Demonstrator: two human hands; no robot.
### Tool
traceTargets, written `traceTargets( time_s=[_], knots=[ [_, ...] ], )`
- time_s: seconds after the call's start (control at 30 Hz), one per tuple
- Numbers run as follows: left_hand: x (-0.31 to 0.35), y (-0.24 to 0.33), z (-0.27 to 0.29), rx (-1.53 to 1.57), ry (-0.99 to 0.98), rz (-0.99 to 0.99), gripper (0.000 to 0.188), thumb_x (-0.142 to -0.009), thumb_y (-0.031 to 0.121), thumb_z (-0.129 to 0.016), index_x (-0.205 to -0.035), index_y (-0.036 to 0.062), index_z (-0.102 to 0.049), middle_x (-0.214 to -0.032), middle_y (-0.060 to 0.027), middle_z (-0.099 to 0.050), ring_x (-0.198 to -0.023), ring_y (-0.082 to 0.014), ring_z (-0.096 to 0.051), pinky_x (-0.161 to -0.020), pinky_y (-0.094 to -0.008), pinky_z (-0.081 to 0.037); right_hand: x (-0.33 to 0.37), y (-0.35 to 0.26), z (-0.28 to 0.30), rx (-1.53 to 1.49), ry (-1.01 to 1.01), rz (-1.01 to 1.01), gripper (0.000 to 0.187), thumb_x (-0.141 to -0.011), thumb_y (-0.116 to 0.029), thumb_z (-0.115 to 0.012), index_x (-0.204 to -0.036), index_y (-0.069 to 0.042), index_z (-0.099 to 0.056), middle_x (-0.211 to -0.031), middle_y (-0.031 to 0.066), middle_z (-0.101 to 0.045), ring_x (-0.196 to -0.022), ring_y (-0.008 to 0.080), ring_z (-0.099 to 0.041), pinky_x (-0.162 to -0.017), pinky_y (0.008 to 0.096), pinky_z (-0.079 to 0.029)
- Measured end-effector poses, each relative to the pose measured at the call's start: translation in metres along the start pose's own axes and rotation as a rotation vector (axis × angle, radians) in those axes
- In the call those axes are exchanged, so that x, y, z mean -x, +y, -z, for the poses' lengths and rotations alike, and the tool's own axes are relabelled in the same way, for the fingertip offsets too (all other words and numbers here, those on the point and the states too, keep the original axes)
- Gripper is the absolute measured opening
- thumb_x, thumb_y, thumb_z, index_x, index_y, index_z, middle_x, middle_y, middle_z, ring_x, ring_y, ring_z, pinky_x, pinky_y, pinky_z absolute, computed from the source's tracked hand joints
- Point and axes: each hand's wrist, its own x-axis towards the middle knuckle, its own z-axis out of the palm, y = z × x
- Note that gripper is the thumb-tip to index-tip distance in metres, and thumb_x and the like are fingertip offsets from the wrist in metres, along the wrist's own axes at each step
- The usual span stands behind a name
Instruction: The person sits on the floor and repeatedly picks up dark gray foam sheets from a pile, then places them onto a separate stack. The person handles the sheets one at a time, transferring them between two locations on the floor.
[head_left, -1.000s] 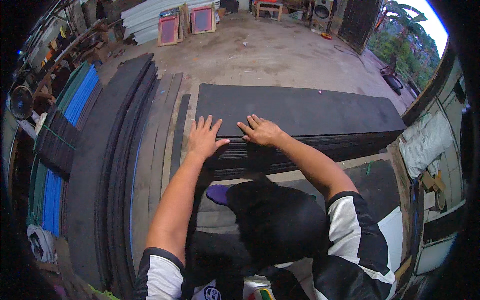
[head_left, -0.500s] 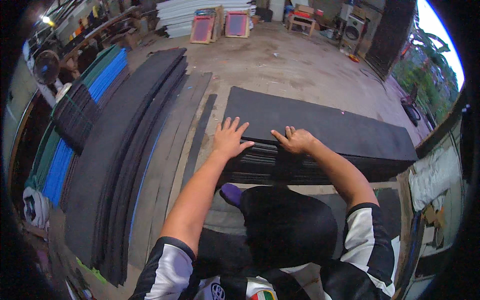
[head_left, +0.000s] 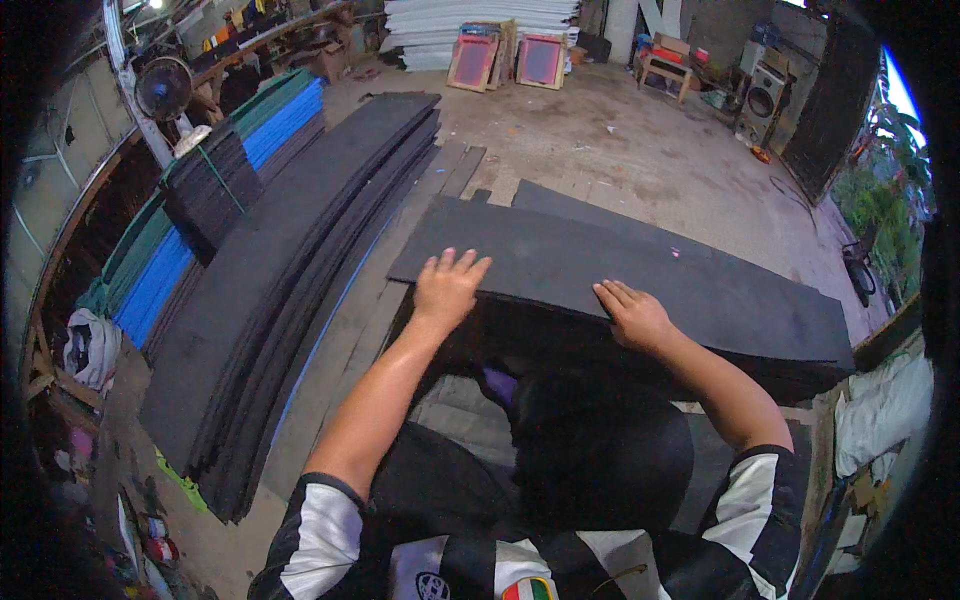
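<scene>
A long black flat sheet [head_left: 600, 250] lies on top of a stack of similar black sheets [head_left: 790, 375] in front of me. It sits skewed, its left end overhanging the stack. My left hand [head_left: 450, 290] is at the sheet's near edge toward the left end, its fingers on top and the thumb out of sight, apparently under the edge. Farther right, my right hand [head_left: 637, 312] holds the same near edge, fingers together on top, thumb hidden. Behind the top sheet, a strip of the sheet below [head_left: 560, 203] shows.
To the left stands a long stack of black sheets [head_left: 300, 230], with blue sheets [head_left: 285, 125] and green ones beyond it. A fan [head_left: 164, 88] is at far left. Two framed pink panels [head_left: 541, 62] lean against a white stack [head_left: 480, 30] at the back. A white sack [head_left: 885, 410] is at right.
The top sheet has slid left and toward me, off line with the stack. My left hand's thumb has gone from view, and my right hand's fingers have flattened onto the sheet. The view has shifted.
</scene>
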Motion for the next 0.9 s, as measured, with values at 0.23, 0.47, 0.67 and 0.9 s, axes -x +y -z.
traceTargets(
  time_s=[0.23, 0.47, 0.67, 0.9],
  knots=[
    [0.106, -0.063, 0.044, -0.088, -0.059, 0.252, 0.07, -0.071, 0.01, -0.08, -0.138, 0.0251, -0.064, -0.142, -0.004, -0.064, -0.136, -0.0333, -0.055, -0.108, -0.0559, -0.046, 0.105, 0.062, -0.007, 0.017, -0.089, -0.306, 0.074, -0.087, -0.009, -0.065, -0.156, -0.015, -0.04, -0.152, 0.0198, -0.052, -0.137, 0.0403, -0.054, -0.108, 0.0497, -0.049],
    [0.147, -0.039, 0.062, -0.13, -0.035, 0.295, 0.082, -0.071, 0.014, -0.08, -0.148, 0.0286, -0.055, -0.149, -0.0067, -0.058, -0.139, -0.0348, -0.052, -0.11, -0.059, -0.045, 0.074, 0.069, -0.002, 0.058, 0.08, -0.252, 0.071, -0.085, -0.006, -0.065, -0.153, -0.021, -0.048, -0.148, 0.0202, -0.056, -0.136, 0.0413, -0.054, -0.109, 0.0508, -0.048],
    [0.193, -0.052, 0.092, -0.034, -0.212, 0.365, 0.083, -0.077, 0.01, -0.079, -0.152, 0.0316, -0.05, -0.152, -0.0075, -0.055, -0.138, -0.0355, -0.053, -0.109, -0.0561, -0.048, -0.015, 0.036, 0.04, 0.025, 0.133, -0.05, 0.071, -0.083, -0.006, -0.066, -0.151, -0.022, -0.05, -0.145, 0.0185, -0.059, -0.134, 0.0401, -0.057, -0.11, 0.0508, -0.047],
    [0.294, -0.034, 0.137, -0.13, -0.181, 0.617, 0.084, -0.08, 0.005, -0.076, -0.154, 0.0319, -0.047, -0.152, -0.0121, -0.055, -0.138, -0.0391, -0.052, -0.11, -0.0555, -0.047, -0.121, -0.013, 0.048, 0.116, 0.152, 0.23, 0.073, -0.087, -0.022, -0.071, -0.155, -0.026, -0.043, -0.148, 0.0158, -0.056, -0.138, 0.0387, -0.053, -0.114, 0.0513, -0.044]
  ],
)
